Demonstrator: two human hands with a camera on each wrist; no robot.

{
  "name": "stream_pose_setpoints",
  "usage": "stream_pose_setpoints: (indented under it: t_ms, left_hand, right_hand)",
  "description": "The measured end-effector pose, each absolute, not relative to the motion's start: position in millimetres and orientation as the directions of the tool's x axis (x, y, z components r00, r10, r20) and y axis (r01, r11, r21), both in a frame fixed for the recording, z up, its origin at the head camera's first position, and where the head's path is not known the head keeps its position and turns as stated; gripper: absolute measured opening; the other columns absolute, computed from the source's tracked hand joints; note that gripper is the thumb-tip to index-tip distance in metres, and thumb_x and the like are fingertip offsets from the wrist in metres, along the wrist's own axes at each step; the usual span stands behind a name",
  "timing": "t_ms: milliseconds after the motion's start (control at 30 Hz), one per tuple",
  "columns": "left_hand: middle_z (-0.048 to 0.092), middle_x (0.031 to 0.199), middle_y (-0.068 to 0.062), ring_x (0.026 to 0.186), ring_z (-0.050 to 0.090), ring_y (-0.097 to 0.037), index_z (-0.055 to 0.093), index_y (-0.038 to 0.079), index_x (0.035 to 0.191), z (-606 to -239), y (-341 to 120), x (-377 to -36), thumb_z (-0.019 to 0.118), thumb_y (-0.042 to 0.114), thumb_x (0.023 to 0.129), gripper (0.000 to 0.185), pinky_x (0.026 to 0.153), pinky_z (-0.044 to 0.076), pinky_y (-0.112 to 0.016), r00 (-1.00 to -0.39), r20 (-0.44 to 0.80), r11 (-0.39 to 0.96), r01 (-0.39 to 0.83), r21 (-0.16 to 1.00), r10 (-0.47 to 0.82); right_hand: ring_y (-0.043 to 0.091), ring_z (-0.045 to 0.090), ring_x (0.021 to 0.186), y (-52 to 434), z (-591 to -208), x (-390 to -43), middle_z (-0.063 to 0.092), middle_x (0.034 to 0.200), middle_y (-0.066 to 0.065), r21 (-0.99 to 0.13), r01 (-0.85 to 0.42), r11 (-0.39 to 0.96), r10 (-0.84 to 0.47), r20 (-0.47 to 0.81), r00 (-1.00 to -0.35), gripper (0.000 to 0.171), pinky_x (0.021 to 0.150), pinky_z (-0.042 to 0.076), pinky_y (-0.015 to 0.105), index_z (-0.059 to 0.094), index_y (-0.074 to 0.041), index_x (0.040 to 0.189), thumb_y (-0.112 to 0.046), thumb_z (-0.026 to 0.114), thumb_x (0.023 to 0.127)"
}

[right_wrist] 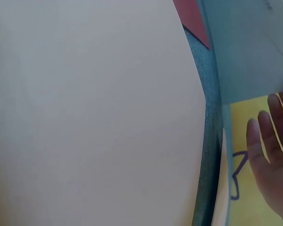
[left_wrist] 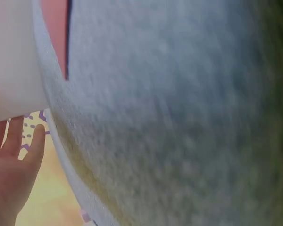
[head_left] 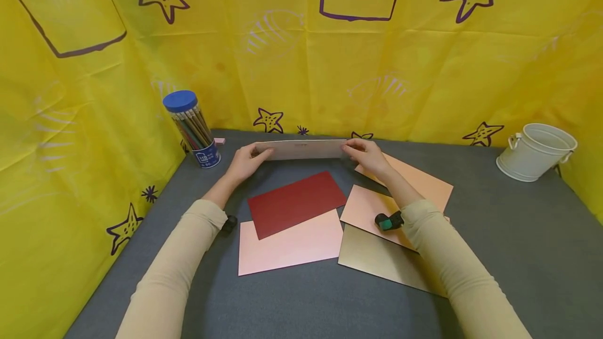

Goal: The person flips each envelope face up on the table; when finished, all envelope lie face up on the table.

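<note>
Pale card [head_left: 306, 150] pinched at both ends

The left hand [head_left: 247, 161] and right hand [head_left: 370, 157] each hold one end between thumb and fingers. On the near side of those fingertips, a red card [head_left: 297, 204] overlaps a pink card [head_left: 292, 249].

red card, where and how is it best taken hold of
I'd pinch the red card at its left short edge, coming from the left, once the left hand frees the held card. The red one lies thin and flat, so edges offer the likeliest grip; its near part overlaps the pink card, perhaps leaving a slight gap, while its right corner sits by the peach card.
</note>
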State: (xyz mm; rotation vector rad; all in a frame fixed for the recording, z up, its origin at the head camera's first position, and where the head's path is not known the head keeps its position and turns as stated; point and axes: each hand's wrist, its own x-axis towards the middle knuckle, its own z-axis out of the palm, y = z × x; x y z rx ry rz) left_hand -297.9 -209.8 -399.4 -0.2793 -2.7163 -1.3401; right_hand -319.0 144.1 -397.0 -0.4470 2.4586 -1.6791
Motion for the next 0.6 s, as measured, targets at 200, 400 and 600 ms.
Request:
stream_pose_setpoints:
  t_ms: [200,400,600]
  left_hand:
    - [0.07,0.104,-0.015,0.09,0.058,-0.024,0.066,0.005,0.114,-402,-209,-301,0.063,0.038,0.095,0.037,0.076,0.045,-0.033,-0.979,0.2,0.543,0.182,0.82,0.025]
    - [0.068,0.11,-0.017,0.099,0.061,-0.03,0.065,0.002,0.117,-404,-211,-301,0.062,0.034,0.096,0.038,0.085,0.05,-0.041,-0.992,0.122,0.629,0.108,0.77,0.021]
    - [0.068,0.103,-0.019,0.091,0.059,-0.032,0.066,-0.002,0.108,-405,-212,-298,0.062,0.024,0.097,0.028,0.08,0.047,-0.042,-0.993,0.108,0.723,0.112,0.682,0.052]
  right_hand:
    - [0.029,0.055,0.104,137,-396,-318,0.062,0.116,0.015,-0.915,-0.188,0.356,-0.288,0.084,-0.954,0.033,0.088,0.049,0.035,0.062,-0.001,0.118,-0.026,0.062,0.098]
    - [0.03,0.054,0.092,136,-402,-320,0.061,0.111,0.015,-0.902,-0.16,0.401,-0.311,0.03,-0.95,0.031,0.066,0.048,0.031,0.062,-0.003,0.118,-0.026,0.061,0.098]
    - [0.026,0.059,0.085,132,-408,-327,0.066,0.098,0.012,-0.786,-0.235,0.572,-0.346,0.028,-0.938,0.024,0.07,0.048,0.03,0.067,-0.003,0.106,-0.025,0.064,0.096]
